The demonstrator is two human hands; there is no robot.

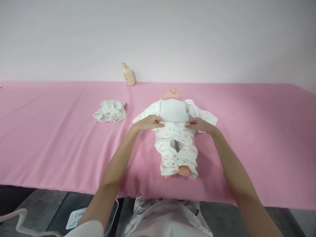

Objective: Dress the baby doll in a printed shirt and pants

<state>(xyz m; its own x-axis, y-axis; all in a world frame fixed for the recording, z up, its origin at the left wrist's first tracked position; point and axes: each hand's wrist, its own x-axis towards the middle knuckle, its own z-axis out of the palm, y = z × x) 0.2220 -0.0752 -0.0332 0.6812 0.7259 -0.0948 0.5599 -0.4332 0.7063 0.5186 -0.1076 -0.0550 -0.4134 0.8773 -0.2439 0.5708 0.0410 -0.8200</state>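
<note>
One baby doll [172,94] lies on its back at the middle of a pink sheet [61,141], head toward the far side and feet toward the near side. This head view is the only view. The doll's pale torso [174,111] is bare above the waist. An open white baby top [205,113] spreads out beneath it, with one sleeve to the left and one to the right. Printed white baby trousers [174,151] cover the legs, and one foot [183,170] shows at the near cuff.

Grip: the left hand [148,122] and the right hand [199,125] each hold the waistband [174,124] in a narrow pinch, one at each side of the doll. The fingers lie over the band; the thumbs are hard to make out.

Step in hand, as judged: seating the trousers at the waist. The next move calls for an even draw on both sides, keeping the band level.

Further items: a folded white cloth [110,111] lies on the sheet to the left, and a cream pump bottle [128,75] stands at the far edge.
</note>
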